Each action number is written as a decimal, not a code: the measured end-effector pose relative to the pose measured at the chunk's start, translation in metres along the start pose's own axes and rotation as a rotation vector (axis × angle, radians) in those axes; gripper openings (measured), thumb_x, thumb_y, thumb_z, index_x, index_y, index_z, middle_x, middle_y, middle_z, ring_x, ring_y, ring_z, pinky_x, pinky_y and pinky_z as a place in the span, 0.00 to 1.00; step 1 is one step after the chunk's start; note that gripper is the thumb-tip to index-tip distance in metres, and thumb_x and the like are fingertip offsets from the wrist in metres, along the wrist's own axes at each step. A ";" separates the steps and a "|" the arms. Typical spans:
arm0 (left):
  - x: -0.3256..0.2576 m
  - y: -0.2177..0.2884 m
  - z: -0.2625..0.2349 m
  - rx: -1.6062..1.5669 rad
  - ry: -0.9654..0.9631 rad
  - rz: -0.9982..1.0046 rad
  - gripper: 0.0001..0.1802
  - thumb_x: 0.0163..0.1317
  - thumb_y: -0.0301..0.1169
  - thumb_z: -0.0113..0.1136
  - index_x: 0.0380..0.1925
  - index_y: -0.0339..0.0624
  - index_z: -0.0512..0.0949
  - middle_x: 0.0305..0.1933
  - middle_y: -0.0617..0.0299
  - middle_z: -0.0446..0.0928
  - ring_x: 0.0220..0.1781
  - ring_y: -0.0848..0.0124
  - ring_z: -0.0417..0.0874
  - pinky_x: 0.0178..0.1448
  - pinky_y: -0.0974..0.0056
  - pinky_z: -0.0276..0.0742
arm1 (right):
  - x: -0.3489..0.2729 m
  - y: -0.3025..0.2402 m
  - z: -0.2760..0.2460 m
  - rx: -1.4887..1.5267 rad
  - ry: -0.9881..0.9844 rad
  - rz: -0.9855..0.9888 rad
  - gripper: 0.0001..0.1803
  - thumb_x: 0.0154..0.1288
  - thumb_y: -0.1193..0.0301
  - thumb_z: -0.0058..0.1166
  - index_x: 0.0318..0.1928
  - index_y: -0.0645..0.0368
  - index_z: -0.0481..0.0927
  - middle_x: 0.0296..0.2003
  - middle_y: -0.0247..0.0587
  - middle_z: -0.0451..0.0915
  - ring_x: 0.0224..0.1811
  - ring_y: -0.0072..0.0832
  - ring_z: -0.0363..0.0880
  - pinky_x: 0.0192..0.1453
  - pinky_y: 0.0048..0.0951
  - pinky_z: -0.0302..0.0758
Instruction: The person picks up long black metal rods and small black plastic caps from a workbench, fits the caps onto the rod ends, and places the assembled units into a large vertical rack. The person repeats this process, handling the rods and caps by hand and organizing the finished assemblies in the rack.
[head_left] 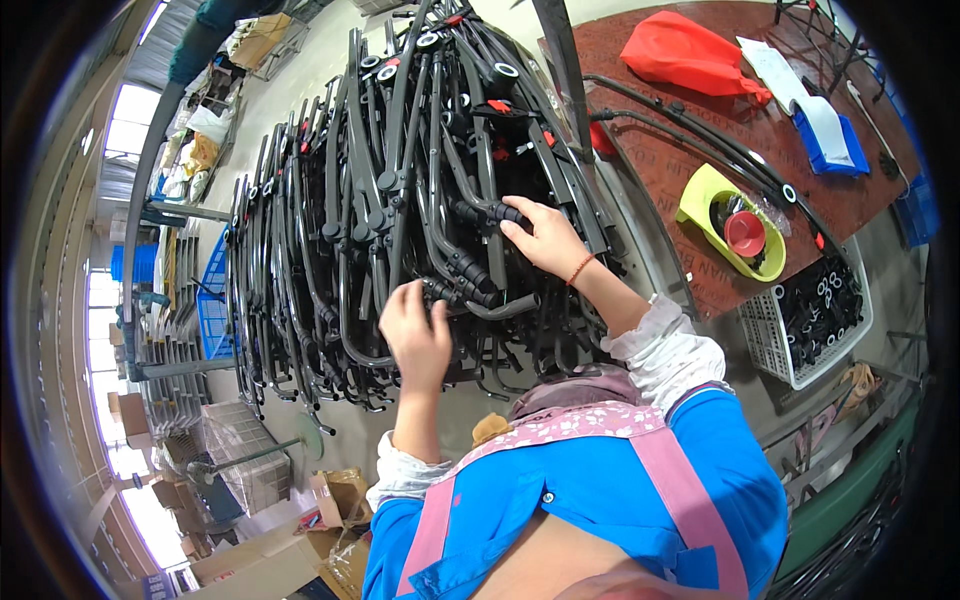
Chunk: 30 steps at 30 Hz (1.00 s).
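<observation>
A dense pile of black tubular metal frames (385, 190) with plastic joints and a few red parts lies in front of me. My right hand (548, 240), a red bracelet at its wrist, has thumb and index finger around the end of a ribbed black joint (487, 211) on one frame. Lower and to the left, my left hand (416, 338) is beside another ribbed joint (438, 290), thumb apart from the fingers. Its fingertips are near that joint; whether they touch it I cannot tell. A curved tube end (515, 308) sticks out between my hands.
On the right is a red-brown table (645, 190) with a red bag (690, 55), a yellow-green container (706, 190) holding a red cup (744, 233), a blue tray (850, 150) and bent tubes. Below it is a white crate (790, 372) of black parts. Cardboard boxes (255, 555) are at lower left.
</observation>
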<state>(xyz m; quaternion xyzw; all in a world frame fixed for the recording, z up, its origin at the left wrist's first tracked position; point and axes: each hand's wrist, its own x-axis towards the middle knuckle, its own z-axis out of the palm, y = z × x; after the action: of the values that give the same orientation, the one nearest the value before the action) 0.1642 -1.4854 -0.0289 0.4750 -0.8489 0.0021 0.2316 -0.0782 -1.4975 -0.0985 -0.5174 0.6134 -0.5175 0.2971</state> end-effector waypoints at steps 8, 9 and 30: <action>0.004 -0.063 0.005 0.117 -0.170 -0.246 0.29 0.63 0.39 0.60 0.60 0.33 0.68 0.51 0.45 0.74 0.52 0.49 0.77 0.56 0.54 0.74 | -0.002 -0.006 0.003 0.052 -0.027 0.064 0.26 0.61 0.61 0.58 0.57 0.59 0.76 0.41 0.51 0.82 0.41 0.42 0.82 0.48 0.37 0.78; 0.009 -0.063 0.002 0.114 -0.195 -0.286 0.28 0.62 0.41 0.61 0.58 0.37 0.70 0.48 0.49 0.76 0.49 0.52 0.79 0.53 0.55 0.75 | -0.002 -0.003 0.005 0.044 -0.011 0.028 0.26 0.61 0.61 0.58 0.57 0.60 0.76 0.41 0.51 0.83 0.38 0.41 0.82 0.46 0.36 0.78; 0.024 -0.074 -0.022 -1.503 -0.370 -0.837 0.12 0.70 0.37 0.55 0.42 0.39 0.73 0.18 0.73 0.62 0.11 0.83 0.59 0.15 0.75 0.52 | 0.011 -0.017 -0.004 -0.084 -0.076 0.000 0.24 0.62 0.61 0.58 0.53 0.63 0.77 0.43 0.53 0.82 0.47 0.46 0.81 0.53 0.39 0.76</action>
<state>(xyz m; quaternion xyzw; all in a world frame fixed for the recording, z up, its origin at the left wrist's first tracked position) 0.2223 -1.5402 -0.0160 0.4620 -0.4058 -0.7192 0.3235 -0.0796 -1.5054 -0.0797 -0.5485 0.6228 -0.4714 0.2982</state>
